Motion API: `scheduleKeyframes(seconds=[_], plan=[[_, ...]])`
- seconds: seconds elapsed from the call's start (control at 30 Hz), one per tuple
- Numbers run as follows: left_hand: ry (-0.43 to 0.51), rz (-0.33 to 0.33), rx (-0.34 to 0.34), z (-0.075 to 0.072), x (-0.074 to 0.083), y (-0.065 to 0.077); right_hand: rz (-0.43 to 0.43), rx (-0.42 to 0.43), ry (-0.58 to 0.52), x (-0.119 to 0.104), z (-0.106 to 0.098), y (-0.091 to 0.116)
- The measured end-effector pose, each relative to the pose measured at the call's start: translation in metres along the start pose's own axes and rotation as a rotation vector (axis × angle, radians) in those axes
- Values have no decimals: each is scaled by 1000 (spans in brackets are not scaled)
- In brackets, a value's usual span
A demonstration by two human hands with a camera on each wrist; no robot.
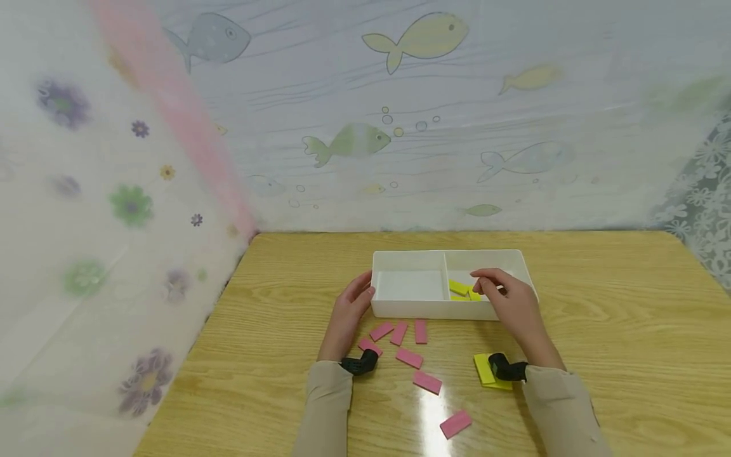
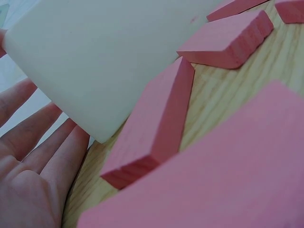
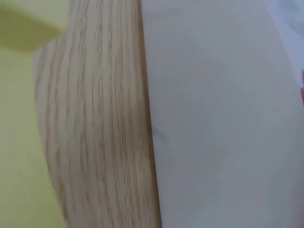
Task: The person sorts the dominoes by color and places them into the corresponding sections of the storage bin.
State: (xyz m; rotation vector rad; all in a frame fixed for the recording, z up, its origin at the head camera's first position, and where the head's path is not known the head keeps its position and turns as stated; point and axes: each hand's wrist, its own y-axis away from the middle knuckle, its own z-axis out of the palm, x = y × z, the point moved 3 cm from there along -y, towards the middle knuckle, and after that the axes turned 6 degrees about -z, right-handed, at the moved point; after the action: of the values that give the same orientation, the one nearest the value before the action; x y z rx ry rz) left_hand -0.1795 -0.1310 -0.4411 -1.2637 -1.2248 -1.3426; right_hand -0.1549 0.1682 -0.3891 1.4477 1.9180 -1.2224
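Observation:
A white two-compartment box (image 1: 408, 309) stands on the table. My left hand (image 1: 352, 306) rests against the outside of its left end; in the left wrist view the fingers (image 2: 61, 161) lie fairly straight along that wall. Over the right compartment hovers my right hand (image 1: 511, 304), fingers loosely bent, with nothing visible between them. Several yellow blocks (image 1: 459, 287) lie in that compartment below the fingertips. The right wrist view catches only the box wall (image 3: 223, 114) and blurred yellow at the left; the right hand's fingers are barely visible at its edge.
Several flat pink blocks (image 1: 427, 382) lie scattered in front of the box, one partly behind the left wrist camera (image 1: 362, 362). More yellow blocks (image 1: 484, 370) sit beneath the right wrist camera (image 1: 505, 367). A patterned curtain (image 1: 320, 95) hangs behind the wooden table (image 1: 617, 330).

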Motion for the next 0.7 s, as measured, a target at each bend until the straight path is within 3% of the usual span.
scheduleKeyframes(seconds=[0.23, 0.4, 0.7], plan=[[4, -12, -27, 1, 15, 9, -1, 43, -278, -3, -8, 5], [9, -22, -35, 2, 22, 16, -7, 17, -249, -4, -9, 15], [21, 7, -8, 0, 4, 2, -16, -75, -165, -11, -9, 25]])
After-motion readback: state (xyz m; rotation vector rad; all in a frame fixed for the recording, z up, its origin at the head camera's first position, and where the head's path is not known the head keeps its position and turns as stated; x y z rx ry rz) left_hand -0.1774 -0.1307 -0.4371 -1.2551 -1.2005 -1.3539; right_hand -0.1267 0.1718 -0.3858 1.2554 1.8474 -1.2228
